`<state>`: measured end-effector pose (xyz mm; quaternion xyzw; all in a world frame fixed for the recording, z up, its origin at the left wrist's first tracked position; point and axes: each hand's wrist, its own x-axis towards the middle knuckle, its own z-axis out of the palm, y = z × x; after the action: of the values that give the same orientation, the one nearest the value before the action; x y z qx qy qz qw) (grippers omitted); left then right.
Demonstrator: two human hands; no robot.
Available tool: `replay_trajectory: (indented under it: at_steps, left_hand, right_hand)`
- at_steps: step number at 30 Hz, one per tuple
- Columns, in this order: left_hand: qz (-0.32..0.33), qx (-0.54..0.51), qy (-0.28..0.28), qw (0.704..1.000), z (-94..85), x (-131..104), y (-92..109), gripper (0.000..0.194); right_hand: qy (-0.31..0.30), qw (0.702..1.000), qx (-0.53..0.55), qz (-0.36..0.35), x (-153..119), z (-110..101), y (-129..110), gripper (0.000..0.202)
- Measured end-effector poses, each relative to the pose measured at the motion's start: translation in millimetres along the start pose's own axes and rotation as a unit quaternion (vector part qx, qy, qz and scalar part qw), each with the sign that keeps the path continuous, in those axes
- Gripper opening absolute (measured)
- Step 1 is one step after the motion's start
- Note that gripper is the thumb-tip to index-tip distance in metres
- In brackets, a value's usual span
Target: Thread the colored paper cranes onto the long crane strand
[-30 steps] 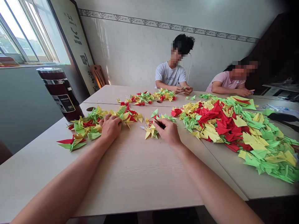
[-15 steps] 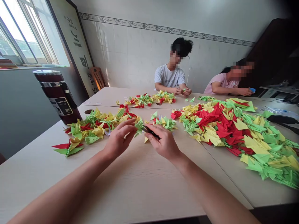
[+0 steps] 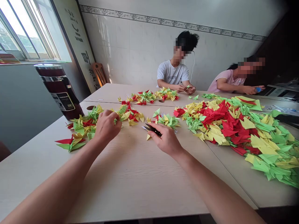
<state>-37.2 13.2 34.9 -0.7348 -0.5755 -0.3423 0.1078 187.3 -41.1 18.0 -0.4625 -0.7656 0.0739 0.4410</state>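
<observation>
My left hand (image 3: 107,126) is over the near-left pile of folded paper cranes (image 3: 90,124) in green, yellow and red. Its fingers are curled closed, and a bit of a green paper crane (image 3: 115,121) shows at them; the back of the hand hides the rest. My right hand (image 3: 167,137) grips a small black pointed tool (image 3: 155,130), its tip towards the left. Whether this is snips or tweezers I cannot tell. Just behind the tool lies a small cluster of cranes (image 3: 170,120). One red, yellow and green crane (image 3: 71,143) lies left of my left forearm.
A large heap of red, yellow and green folded paper (image 3: 230,124) covers the right side of the table (image 3: 130,186). A dark vacuum flask (image 3: 59,93) stands at the left. Two people sit across; one person's hands (image 3: 187,89) hold a green piece. More cranes (image 3: 144,96) lie farther back.
My left hand has moved left, away from the tool, with the green crane, to the near-left pile. My right hand keeps its hold on the tool. The view has shifted slightly.
</observation>
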Motion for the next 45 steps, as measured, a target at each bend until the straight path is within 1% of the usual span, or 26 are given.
replay_trajectory:
  at_steps: [2,4,7,10,12,17,20,23,26,28,30,33,36,39,42,45]
  left_hand:
    - [-0.044,-0.013,0.015,0.999,-5.8,2.4,0.0,0.010]
    - [-0.074,-0.025,0.004,0.997,-10.7,4.2,0.1,0.010]
    - [-0.091,-0.017,-0.015,0.996,-13.1,5.3,-1.5,0.007]
    - [-0.095,-0.033,-0.006,0.995,-10.9,4.3,-3.1,0.008]
    - [-0.081,-0.075,0.006,0.994,-9.3,2.2,-1.6,0.010]
    - [0.026,-0.188,0.051,0.980,-8.9,-7.4,14.0,0.014]
    - [0.065,-0.225,0.032,0.972,-5.5,-13.8,23.0,0.013]
    - [0.081,-0.277,0.010,0.958,3.1,-19.5,27.4,0.010]
    - [0.084,-0.340,-0.002,0.937,10.8,-25.3,31.5,0.006]
    - [0.094,-0.373,-0.017,0.923,12.2,-29.1,35.6,0.005]
    - [0.104,-0.395,-0.032,0.912,10.9,-32.2,40.0,0.004]
    - [0.100,-0.416,-0.048,0.903,8.2,-35.0,43.9,0.004]
    - [0.094,-0.425,-0.062,0.898,8.0,-36.0,43.7,0.004]
    - [0.100,-0.422,-0.069,0.898,7.7,-35.9,42.3,0.003]
    - [0.122,-0.399,-0.063,0.907,3.6,-32.4,39.8,0.003]
    - [0.132,-0.333,-0.038,0.933,-0.7,-23.2,30.3,0.005]
  right_hand:
    - [-0.002,1.000,0.005,-0.003,-0.3,-0.1,-0.9,0.026]
    - [-0.005,1.000,0.010,-0.008,-0.5,-0.3,-1.6,0.027]
    - [-0.009,1.000,0.014,-0.014,-0.5,-0.3,-1.6,0.027]
    - [-0.011,1.000,0.015,-0.011,-0.3,-0.1,-1.0,0.027]
    - [-0.010,1.000,0.015,-0.010,-0.1,0.0,-0.9,0.027]
    - [0.008,1.000,0.021,-0.001,0.5,-0.2,-1.2,0.029]
    - [0.007,1.000,0.021,-0.005,0.9,-0.4,-2.1,0.029]
    - [0.006,1.000,0.027,0.005,1.0,0.6,-3.6,0.027]
    - [0.030,0.994,0.078,0.069,0.3,3.3,-4.1,0.033]
    - [0.039,0.985,0.127,0.110,-0.3,5.1,-3.3,0.037]
    - [0.030,0.982,0.145,0.115,-1.0,6.0,-2.4,0.031]
    - [0.007,0.990,0.110,0.087,-1.2,5.5,-2.4,0.015]
    - [0.013,0.996,0.059,0.064,-0.5,5.2,-4.4,0.014]
    - [0.026,0.997,0.027,0.066,0.3,6.0,-4.9,0.015]
    - [0.039,0.996,0.012,0.082,1.2,5.7,-1.9,0.013]
    - [0.061,0.993,0.015,0.100,2.8,3.2,2.7,0.012]
